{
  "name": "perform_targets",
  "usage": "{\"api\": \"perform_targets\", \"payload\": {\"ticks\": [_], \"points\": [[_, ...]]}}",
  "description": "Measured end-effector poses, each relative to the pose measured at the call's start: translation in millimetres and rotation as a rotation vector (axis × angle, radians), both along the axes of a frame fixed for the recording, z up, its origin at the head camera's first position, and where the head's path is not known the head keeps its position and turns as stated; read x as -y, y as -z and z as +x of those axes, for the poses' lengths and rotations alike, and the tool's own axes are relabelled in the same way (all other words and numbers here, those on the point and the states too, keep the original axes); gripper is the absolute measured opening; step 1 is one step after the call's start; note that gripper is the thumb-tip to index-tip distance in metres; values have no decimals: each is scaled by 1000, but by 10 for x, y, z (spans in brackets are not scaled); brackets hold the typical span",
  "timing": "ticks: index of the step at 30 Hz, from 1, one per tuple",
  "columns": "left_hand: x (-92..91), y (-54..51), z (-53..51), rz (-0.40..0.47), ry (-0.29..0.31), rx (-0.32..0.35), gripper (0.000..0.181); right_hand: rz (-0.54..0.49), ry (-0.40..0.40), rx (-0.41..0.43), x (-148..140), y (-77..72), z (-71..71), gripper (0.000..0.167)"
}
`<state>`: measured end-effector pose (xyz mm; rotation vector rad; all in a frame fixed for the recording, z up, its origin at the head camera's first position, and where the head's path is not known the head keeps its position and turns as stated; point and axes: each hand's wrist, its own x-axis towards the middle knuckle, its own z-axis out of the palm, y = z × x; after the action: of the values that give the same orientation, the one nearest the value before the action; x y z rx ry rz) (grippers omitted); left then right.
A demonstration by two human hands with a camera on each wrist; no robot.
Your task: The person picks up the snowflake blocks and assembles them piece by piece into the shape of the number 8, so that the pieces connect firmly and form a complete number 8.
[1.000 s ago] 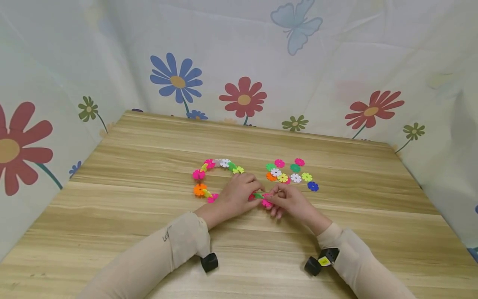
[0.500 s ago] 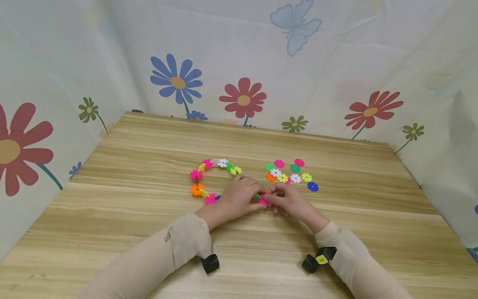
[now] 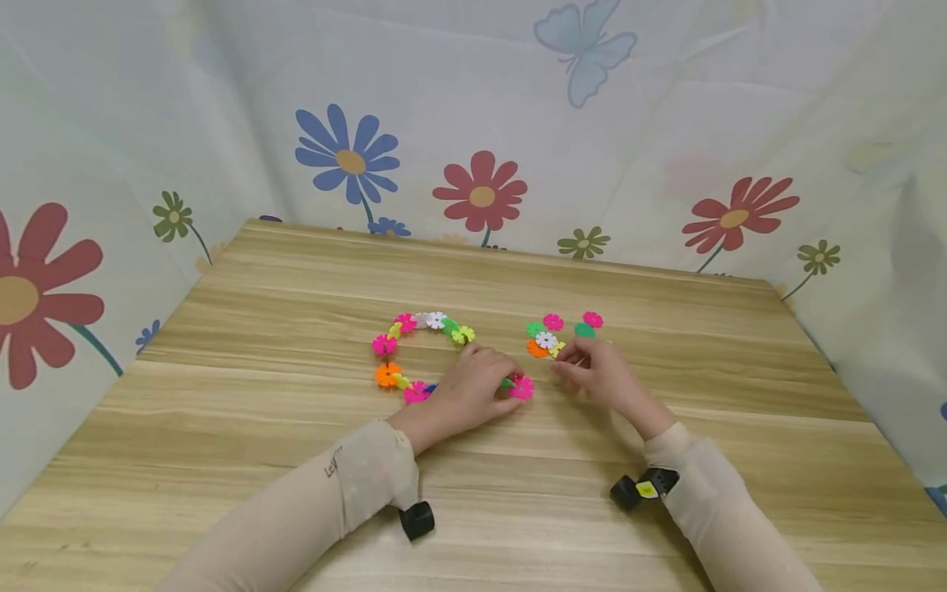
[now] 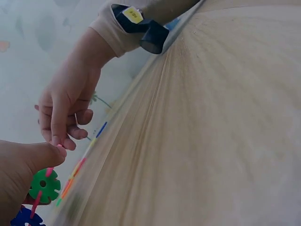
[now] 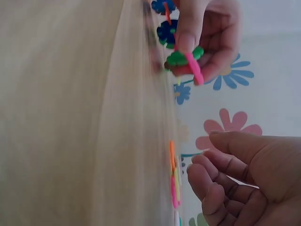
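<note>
A curved chain of joined flower-shaped discs, with an orange disc (image 3: 388,375) at its left side, lies on the table. My left hand (image 3: 473,390) covers part of its near right side and pinches the end between thumb and fingers. That end shows a pink disc (image 3: 523,388) joined to a green disc (image 5: 176,59), past the left thumb in the right wrist view. My right hand (image 3: 602,374) hovers at the near edge of the loose discs, its fingers (image 5: 221,165) loosely bent with nothing visible between them.
Loose discs lie right of the chain: a white one (image 3: 546,339), an orange one (image 3: 537,349), a green one (image 3: 584,330) and two pink ones at the back, one at the right (image 3: 593,319). The right hand hides others. A printed curtain (image 3: 473,99) stands behind the table (image 3: 259,460).
My right hand has let go of the pink disc at the chain's end and moved right, towards the loose discs. The chain has shifted slightly left; my left hand has kept its grip.
</note>
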<state>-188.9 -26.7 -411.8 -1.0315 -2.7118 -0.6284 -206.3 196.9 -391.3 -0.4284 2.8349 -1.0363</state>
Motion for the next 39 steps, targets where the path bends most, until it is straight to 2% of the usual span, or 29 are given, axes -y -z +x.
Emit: {"api": "perform_targets", "payload": {"ticks": [4, 11, 18, 25, 33, 39], "points": [[3, -1, -1, -9, -4, -1, 35, 66, 43, -41, -46, -7, -87, 16], [18, 5, -9, -4, 5, -4, 35, 149, 57, -96, -66, -12, -223, 20], [25, 17, -14, -16, 0, -19, 36, 234, 65, -21, -25, 27, -358, 30], [14, 12, -13, -26, 1, -8, 38, 241, 82, -1, -7, 44, -419, 29], [7, 20, -14, -32, -3, -18, 37, 217, 91, 9, -13, 37, -410, 29], [13, 31, -14, -37, -8, -35, 37, 164, 94, -11, -53, 29, -378, 22]]}}
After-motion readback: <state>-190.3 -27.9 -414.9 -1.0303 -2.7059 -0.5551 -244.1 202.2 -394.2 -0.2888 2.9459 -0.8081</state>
